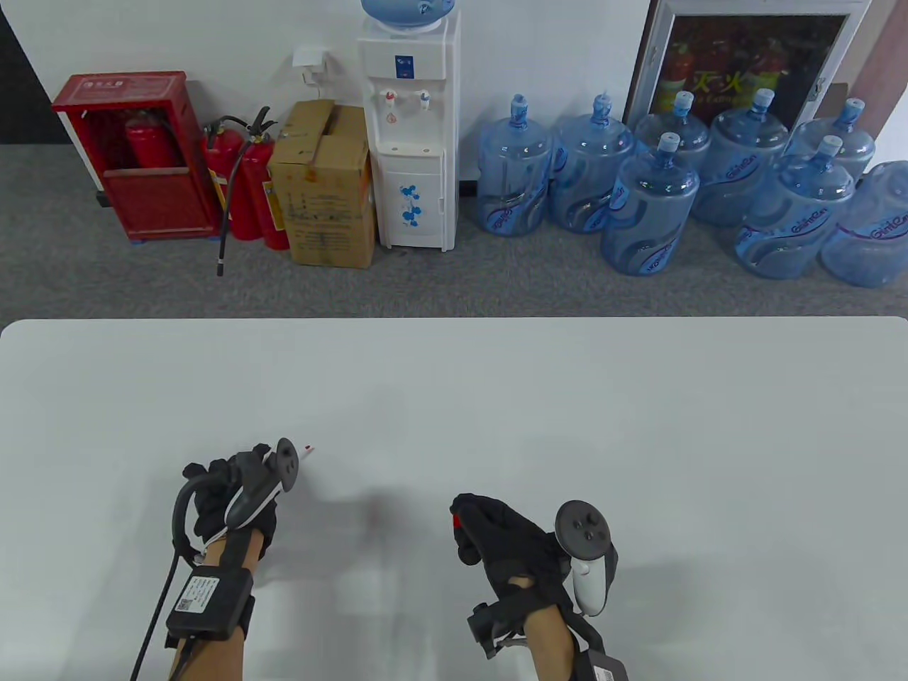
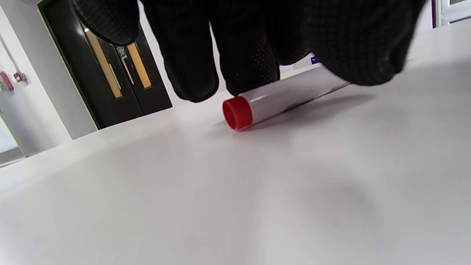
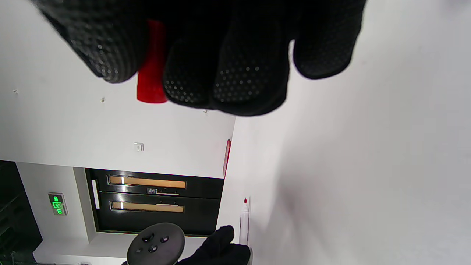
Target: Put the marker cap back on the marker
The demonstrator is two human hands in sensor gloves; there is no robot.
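Note:
The white marker [image 2: 290, 94] has a red rear end [image 2: 237, 112] and lies low on the white table [image 1: 567, 425]. My left hand [image 1: 230, 489] grips its barrel, fingers [image 2: 191, 73] on one side and thumb on the other. Its bare red tip [image 1: 307, 449] points away to the upper right. The marker also shows in the right wrist view [image 3: 244, 221]. My right hand [image 1: 496, 532] is to the right of it, apart from the marker, and pinches the red cap [image 1: 459, 521] between its fingertips [image 3: 228, 84]. The cap [image 3: 151, 70] sticks out between them.
Beyond the table's far edge stand a water dispenser [image 1: 411, 135], several blue water jugs [image 1: 652, 206], a cardboard box [image 1: 326, 184] and red fire extinguishers [image 1: 245, 184].

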